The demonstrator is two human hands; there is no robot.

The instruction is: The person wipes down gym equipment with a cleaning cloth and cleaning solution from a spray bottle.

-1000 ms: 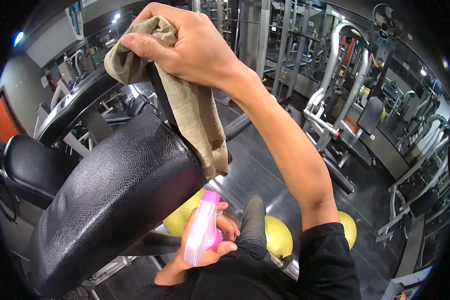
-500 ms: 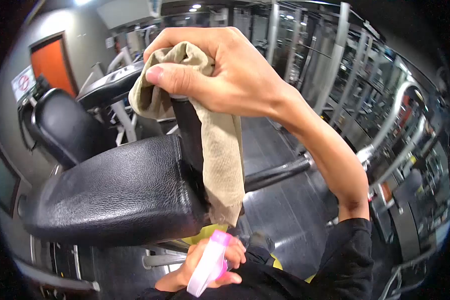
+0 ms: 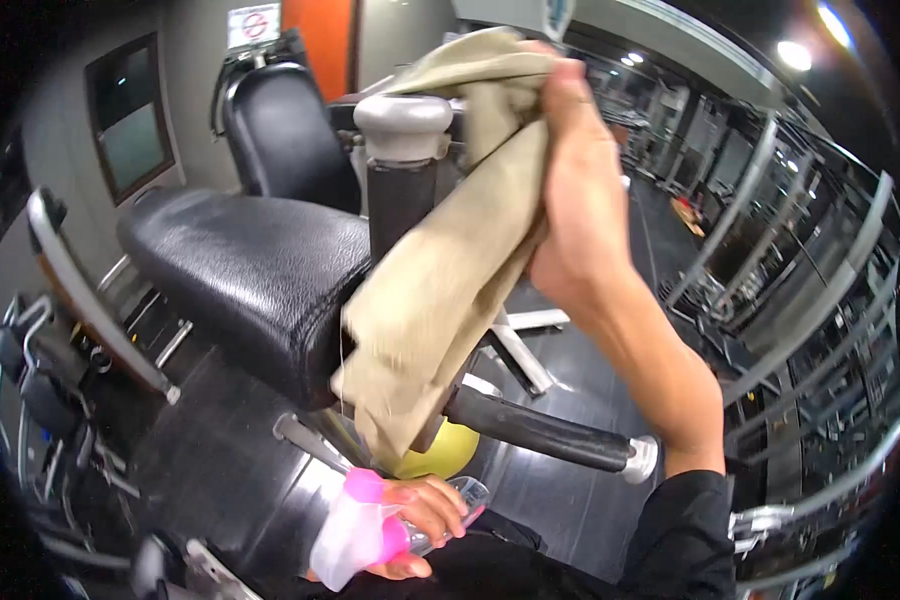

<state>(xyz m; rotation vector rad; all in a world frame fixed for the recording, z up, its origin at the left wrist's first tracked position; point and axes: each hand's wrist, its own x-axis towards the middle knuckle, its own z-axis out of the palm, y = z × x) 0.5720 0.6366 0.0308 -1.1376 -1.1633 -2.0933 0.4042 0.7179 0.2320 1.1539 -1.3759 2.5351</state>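
My right hand [image 3: 582, 190] is raised and closed on a beige cloth [image 3: 460, 260], gripping it near its upper end. The rest of the cloth hangs down slantwise, in front of a black upright handle [image 3: 400, 195] with a grey cap [image 3: 402, 118]. Some fingers are hidden behind the fabric. Low in the view, my left hand [image 3: 425, 508] is wrapped around a spray bottle [image 3: 355, 535] with a pink and whitish head and a clear body. Beside the handle, a black padded cushion [image 3: 240, 260] belongs to the gym machine.
A padded roller bar [image 3: 545, 430] with a metal end juts out to the right below the cloth. A yellow rounded part [image 3: 440, 452] shows under it. Behind stands a black backrest [image 3: 285, 130]. Machine frames and racks [image 3: 800, 260] line the right side.
My right hand has lifted off the handle's top and moved right with the cloth, uncovering the grey cap. The camera view has shifted. My left hand still holds the spray bottle.
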